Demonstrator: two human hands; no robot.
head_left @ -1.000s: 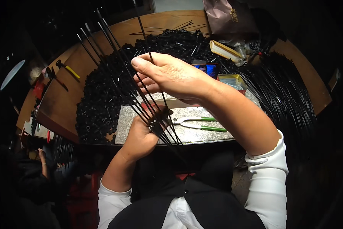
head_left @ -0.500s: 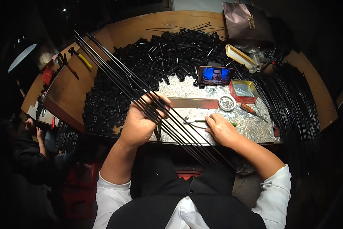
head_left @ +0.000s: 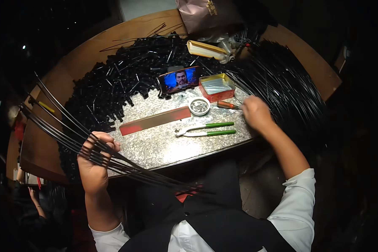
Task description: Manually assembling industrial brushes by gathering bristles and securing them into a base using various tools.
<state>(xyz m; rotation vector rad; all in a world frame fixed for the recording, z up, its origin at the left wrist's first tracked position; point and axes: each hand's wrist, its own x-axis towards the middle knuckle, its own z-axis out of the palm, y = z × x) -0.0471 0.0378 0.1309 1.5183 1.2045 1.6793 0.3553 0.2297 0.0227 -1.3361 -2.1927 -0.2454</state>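
Observation:
My left hand (head_left: 94, 157) is closed around a bundle of several long, thin black rods (head_left: 52, 128), held slanting over the table's left front edge. Their near ends reach over my lap. At the table's right side, my right hand (head_left: 258, 112) is beside the shaft of an orange-handled screwdriver (head_left: 227, 105) and the edge of a big heap of black rods (head_left: 281, 84). Its fingers curl under and are partly hidden, so I cannot tell if they grip anything. Green-handled pincers (head_left: 205, 129) lie on the speckled tabletop (head_left: 159, 147), touched by neither hand.
A long reddish-brown bar (head_left: 155, 120) lies beside a white bowl of small metal parts (head_left: 199, 106). Behind are a red tin of thin pins (head_left: 216, 87), a propped phone (head_left: 179, 80) and a pile of black fittings (head_left: 109, 80). A paper bag (head_left: 210, 17) stands at the back.
My right hand has let go of the pincers and moved right, toward the rod heap. My left hand has swung left and lower with its rods. The whole view has turned and shifted.

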